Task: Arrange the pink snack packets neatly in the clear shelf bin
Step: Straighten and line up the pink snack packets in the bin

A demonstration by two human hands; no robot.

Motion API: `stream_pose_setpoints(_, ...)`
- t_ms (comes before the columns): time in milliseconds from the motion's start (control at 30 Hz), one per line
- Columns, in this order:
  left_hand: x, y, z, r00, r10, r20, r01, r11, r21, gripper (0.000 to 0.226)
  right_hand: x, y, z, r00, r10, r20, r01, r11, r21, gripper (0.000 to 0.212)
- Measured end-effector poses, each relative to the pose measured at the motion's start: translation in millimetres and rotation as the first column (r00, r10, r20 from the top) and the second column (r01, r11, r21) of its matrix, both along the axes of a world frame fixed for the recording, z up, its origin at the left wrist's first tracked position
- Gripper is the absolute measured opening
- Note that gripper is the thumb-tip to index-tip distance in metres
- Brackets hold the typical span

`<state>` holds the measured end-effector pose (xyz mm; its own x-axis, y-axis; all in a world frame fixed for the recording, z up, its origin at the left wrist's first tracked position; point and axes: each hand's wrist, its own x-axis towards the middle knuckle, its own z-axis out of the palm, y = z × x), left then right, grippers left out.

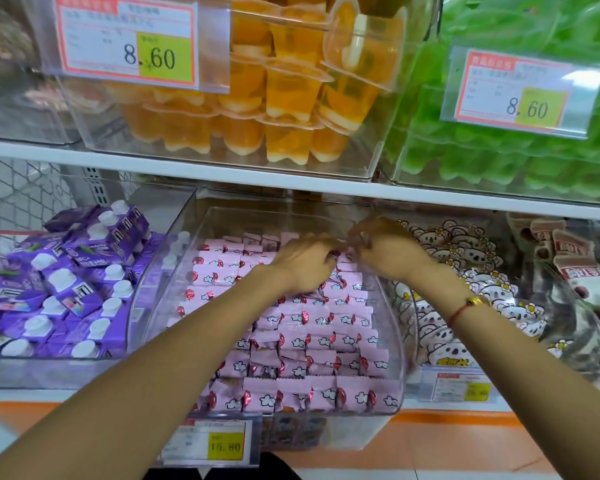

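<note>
Both hands reach into the back of the clear shelf bin [394, 344] at the frame's centre: the left hand [305, 263] curls its fingers down onto the pink snack packets [312, 341], and the right hand [388, 252] bends its fingers over packets by the bin's right wall, though what each one actually pinches I cannot tell. Pink packets fill the bin in rough rows from front to back. Purple cartons [66, 282] lie at left, koala-print packets [465, 271] at right.

Upper shelf: a clear bin of orange jelly cups [243, 109] at centre, green jelly cups [520, 157] to the right, each with an 8.60 price tag [127, 43]. Lower left, purple packets [66, 282]; lower right, koala-print packets [465, 268].
</note>
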<state>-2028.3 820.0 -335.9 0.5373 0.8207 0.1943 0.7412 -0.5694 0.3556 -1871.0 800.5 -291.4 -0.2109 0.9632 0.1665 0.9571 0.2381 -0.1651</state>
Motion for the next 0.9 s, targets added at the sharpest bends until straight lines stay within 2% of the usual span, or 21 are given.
stream_pose_setpoints(67, 4.0, 3.4, -4.2, 0.995, 0.001, -0.101, 0.001, 1.000, 0.029, 0.040, 5.4, -14.0, -3.8, 0.996, -0.036, -0.084, 0.044, 0.995, 0.089, 0.019)
stream_pose_setpoints(167, 3.5, 8.5, -7.2, 0.965, -0.039, -0.259, 0.052, 0.998, 0.045, 0.042, 11.1, -33.5, -10.2, 0.996, -0.055, -0.065, 0.065, 0.986, 0.154, 0.019)
stream_pose_setpoints(200, 2.0, 11.1, -5.2, 0.966, -0.062, -0.251, 0.063, 0.998, -0.004, 0.041, 12.6, -37.5, -11.9, 0.997, -0.070, -0.034, 0.075, 0.977, 0.198, 0.018)
stream_pose_setpoints(267, -1.0, 16.8, 0.4, 0.992, -0.068, -0.106, 0.050, 0.985, -0.163, 0.038, 15.8, -41.6, -13.8, 0.996, -0.086, 0.001, 0.082, 0.952, 0.294, 0.019)
stream_pose_setpoints(333, -0.5, 23.0, 6.1, 0.995, 0.039, 0.087, -0.015, 0.967, -0.255, 0.033, 20.3, -42.4, -15.6, 0.993, -0.086, -0.084, 0.106, 0.953, 0.284, 0.018)
stream_pose_setpoints(367, 1.0, 26.2, 8.9, 0.985, 0.104, 0.135, -0.070, 0.969, -0.236, 0.032, 22.3, -41.8, -17.5, 0.987, -0.093, -0.129, 0.122, 0.961, 0.248, 0.019)
stream_pose_setpoints(433, 6.9, 31.9, 12.9, 0.978, 0.189, 0.089, -0.180, 0.979, -0.093, 0.032, 25.3, -40.2, -23.4, 0.983, -0.092, -0.158, 0.122, 0.974, 0.192, 0.020)
stream_pose_setpoints(533, 19.7, 37.1, 10.7, 0.971, 0.225, -0.075, -0.220, 0.973, 0.071, 0.029, 25.0, -39.0, -29.1, 0.982, -0.077, -0.174, 0.109, 0.977, 0.181, 0.019)
stream_pose_setpoints(667, 29.3, 37.7, 2.0, 0.943, 0.269, -0.197, -0.245, 0.960, 0.138, 0.030, 23.9, -38.0, -30.2, 0.972, -0.100, -0.214, 0.139, 0.974, 0.176, 0.019)
stream_pose_setpoints(767, 26.4, 38.9, 1.7, 0.961, 0.237, -0.139, -0.222, 0.968, 0.118, 0.025, 23.8, -38.3, -31.1, 0.968, -0.105, -0.227, 0.147, 0.973, 0.180, 0.018)
stream_pose_setpoints(900, 21.7, 40.5, 2.7, 0.963, 0.264, 0.045, -0.263, 0.964, -0.036, 0.015, 24.7, -37.4, -32.0, 0.964, -0.107, -0.244, 0.149, 0.975, 0.162, 0.018)
